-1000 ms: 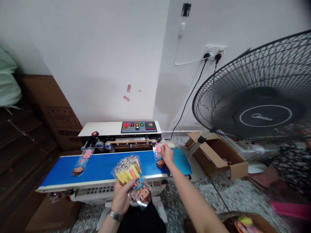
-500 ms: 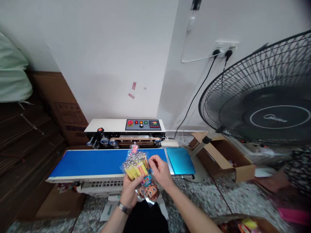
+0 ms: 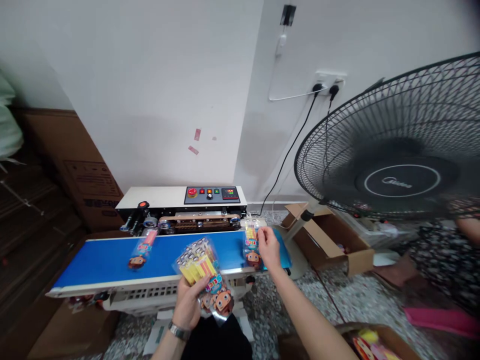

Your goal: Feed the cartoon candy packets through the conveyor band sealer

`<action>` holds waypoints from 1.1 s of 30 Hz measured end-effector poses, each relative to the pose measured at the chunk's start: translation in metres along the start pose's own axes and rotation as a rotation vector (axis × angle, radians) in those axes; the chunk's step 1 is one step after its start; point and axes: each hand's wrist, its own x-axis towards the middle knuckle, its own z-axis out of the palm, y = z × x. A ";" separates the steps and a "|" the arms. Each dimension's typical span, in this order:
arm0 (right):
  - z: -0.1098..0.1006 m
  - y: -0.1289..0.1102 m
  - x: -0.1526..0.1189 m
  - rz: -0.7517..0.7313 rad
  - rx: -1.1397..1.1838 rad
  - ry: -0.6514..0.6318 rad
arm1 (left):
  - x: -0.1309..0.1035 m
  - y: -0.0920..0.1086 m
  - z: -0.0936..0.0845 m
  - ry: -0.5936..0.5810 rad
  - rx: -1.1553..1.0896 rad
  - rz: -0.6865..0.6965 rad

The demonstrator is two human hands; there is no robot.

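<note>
A fanned stack of clear printed packets, with yellow strips at the top and a cartoon monkey at the bottom, is gripped in my left hand in front of the belt. My right hand pinches the edge of a single packet at the right end of the blue conveyor belt. That packet stands with its top near the sealing machine's inlet. Another packet, with a pink strip, lies tilted on the left part of the belt, below the machine's rollers.
A large black fan stands at the right. Beneath it is an open cardboard box. Another box of colourful packets sits at the lower right. Cardboard leans on the left. Part of another person in patterned cloth shows at far right.
My right hand has moved right, from beside the stack to the belt's right end, with one packet. A pink-strip packet now shows at the belt's left. The view has shifted slightly rightward.
</note>
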 end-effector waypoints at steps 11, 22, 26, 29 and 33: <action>0.014 -0.051 -0.073 -0.044 0.525 -0.401 | -0.009 0.018 0.005 -0.376 0.136 -0.092; -0.018 -0.106 -0.029 -0.555 0.223 -0.947 | -0.012 0.039 -0.008 -0.545 0.165 -0.143; -0.015 -0.101 -0.031 -0.577 0.216 -0.933 | -0.014 0.036 -0.008 -0.521 0.144 -0.170; -0.010 -0.092 -0.041 -0.382 0.308 -0.883 | -0.017 0.033 -0.005 -0.486 0.125 -0.192; 0.000 -0.078 -0.069 -0.067 0.582 -0.675 | -0.019 0.030 0.002 -0.409 0.071 -0.150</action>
